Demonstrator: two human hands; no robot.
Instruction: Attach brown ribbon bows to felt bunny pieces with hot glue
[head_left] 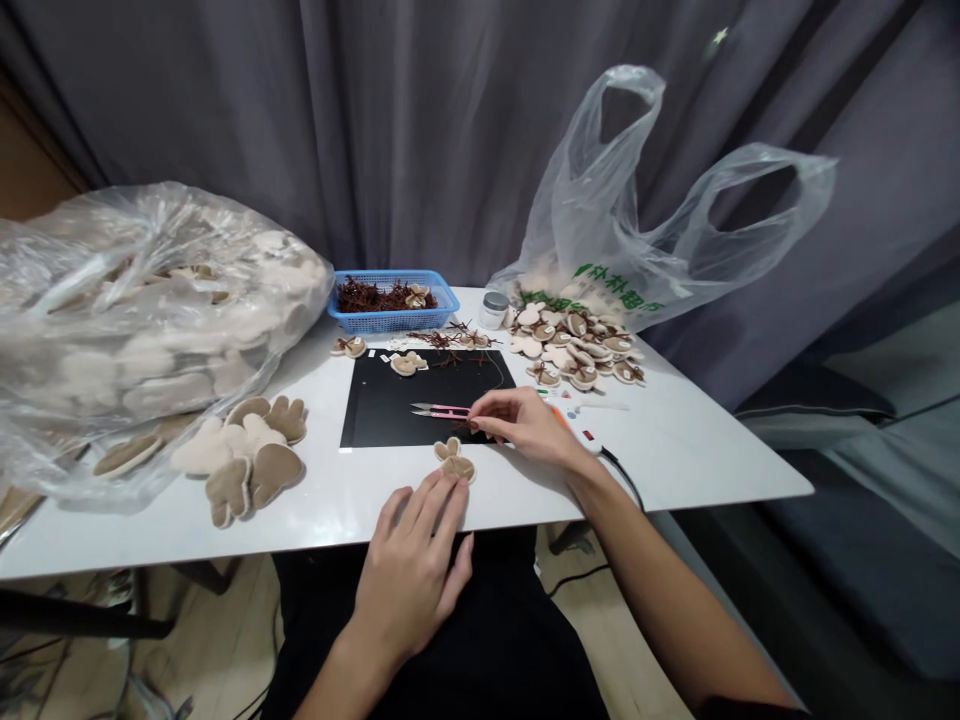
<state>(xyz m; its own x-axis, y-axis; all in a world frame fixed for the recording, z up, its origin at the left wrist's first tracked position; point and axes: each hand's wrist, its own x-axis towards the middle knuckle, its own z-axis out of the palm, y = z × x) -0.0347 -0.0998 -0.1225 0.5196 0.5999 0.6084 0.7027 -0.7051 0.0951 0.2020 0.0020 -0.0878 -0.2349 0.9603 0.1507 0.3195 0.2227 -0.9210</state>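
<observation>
My left hand (pixel 415 550) lies flat at the table's front edge, fingers stretched out, their tips on a brown and cream rabbit-shaped fabric piece (pixel 454 463). Its two ears point away from me. Over the black mat (pixel 382 420), my right hand (pixel 525 420) is closed in a pinch around the pink handles of thread snips (pixel 442 411). The blades point left and are slightly apart. A bit of brown material shows under the right fingers, partly hidden. Another rabbit piece (pixel 408 364) lies at the mat's back edge, near small white labels.
A clear bag (pixel 150 330) of fabric pieces and a loose pile (pixel 259 465) are at left. Behind the mat stand a blue basket (pixel 394 322) of brown bows and a small jar (pixel 493 311). Bow-trimmed rabbits (pixel 581 350) lie by a plastic bag (pixel 622 240) at right. A cable (pixel 621 472) crosses the edge.
</observation>
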